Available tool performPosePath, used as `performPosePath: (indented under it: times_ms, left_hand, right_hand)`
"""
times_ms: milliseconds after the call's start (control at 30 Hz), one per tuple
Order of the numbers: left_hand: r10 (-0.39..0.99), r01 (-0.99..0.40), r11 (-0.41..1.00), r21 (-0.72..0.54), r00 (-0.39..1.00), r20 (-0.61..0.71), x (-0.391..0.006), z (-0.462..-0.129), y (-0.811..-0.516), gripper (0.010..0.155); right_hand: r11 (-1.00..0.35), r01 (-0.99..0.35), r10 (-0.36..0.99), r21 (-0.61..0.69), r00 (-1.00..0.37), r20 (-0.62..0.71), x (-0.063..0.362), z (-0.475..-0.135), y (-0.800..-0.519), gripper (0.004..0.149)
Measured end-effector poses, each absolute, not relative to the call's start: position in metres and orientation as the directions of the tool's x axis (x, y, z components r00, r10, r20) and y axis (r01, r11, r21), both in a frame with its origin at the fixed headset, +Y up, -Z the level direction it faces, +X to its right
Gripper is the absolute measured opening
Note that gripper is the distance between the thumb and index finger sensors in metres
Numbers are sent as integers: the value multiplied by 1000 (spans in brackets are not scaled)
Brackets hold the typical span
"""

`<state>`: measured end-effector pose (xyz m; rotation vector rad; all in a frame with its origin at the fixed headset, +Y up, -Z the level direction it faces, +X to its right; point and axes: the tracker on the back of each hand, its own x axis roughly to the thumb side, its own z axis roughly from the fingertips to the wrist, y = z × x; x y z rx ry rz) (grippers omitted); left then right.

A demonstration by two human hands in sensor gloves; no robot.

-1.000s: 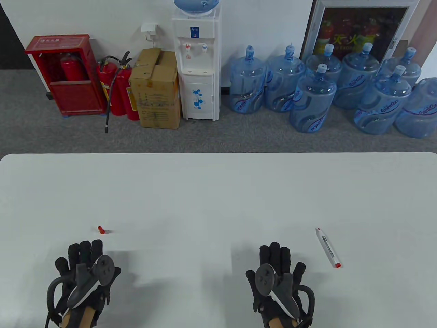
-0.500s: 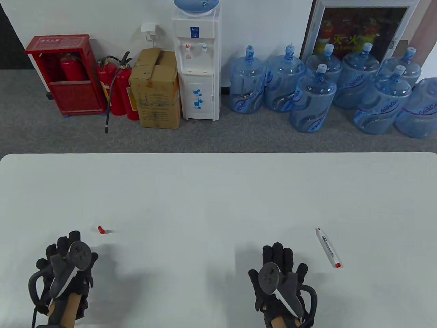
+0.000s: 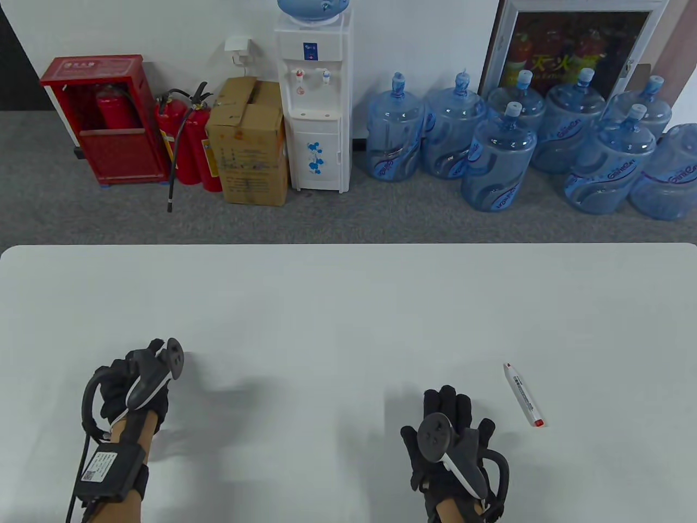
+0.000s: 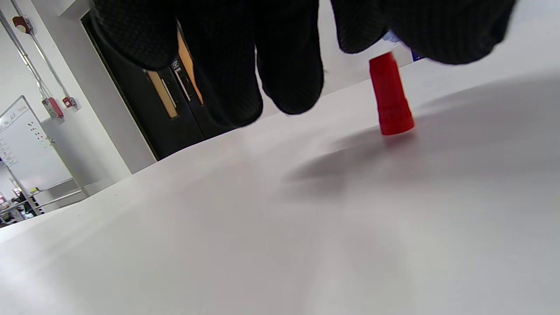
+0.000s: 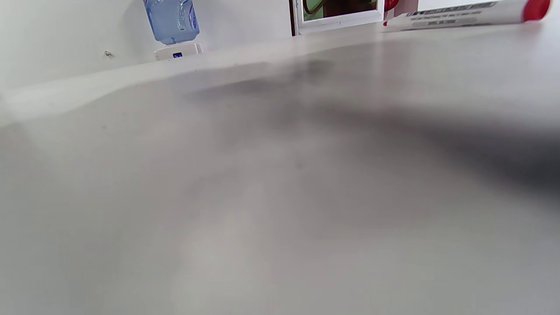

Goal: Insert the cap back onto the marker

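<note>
The red marker cap stands upright on the white table. My left hand hovers right over it, fingers spread and hanging just above and beside the cap, not gripping it. In the table view the hand and its tracker hide the cap. The white marker, with a red tail end and its red tip bare, lies on the table to the right. It also shows in the right wrist view. My right hand rests flat and empty, left of the marker.
The table's far edge runs across the middle of the table view. Beyond it on the floor stand water bottles, a water dispenser, a cardboard box and fire extinguishers.
My left hand first drew back to the left, then moved forward over the cap, which it now hides from above. My right hand barely shifted. The marker has not moved.
</note>
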<state>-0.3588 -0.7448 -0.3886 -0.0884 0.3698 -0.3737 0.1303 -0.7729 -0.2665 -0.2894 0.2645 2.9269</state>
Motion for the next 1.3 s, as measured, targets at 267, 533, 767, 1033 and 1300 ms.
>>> performPosePath:
  times_ms: [267, 533, 767, 1033, 1300]
  left_hand:
    - [-395, 359, 918, -166, 859, -326, -345, -398, -744, 57]
    - [-408, 375, 913, -160, 852, -327, -342, -400, -748, 49]
    - [-400, 376, 917, -138, 861, -315, -340, -397, -742, 42]
    - [-178, 182, 983, -11, 946, -271, -322, -381, -710, 43]
    - [36, -16, 985, 169, 993, -115, -285, -340, -685, 43]
  right_hand:
    - [-966, -200, 165, 162, -965, -205, 130, -268, -772, 79]
    - [-966, -200, 166, 163, -965, -202, 131, -271, -771, 79]
    - [-965, -203, 168, 168, -964, -204, 132, -271, -771, 79]
    - [-963, -211, 173, 170, -962, -210, 133, -271, -771, 79]
    - [-963, -219, 188, 154, -962, -197, 133, -269, -768, 79]
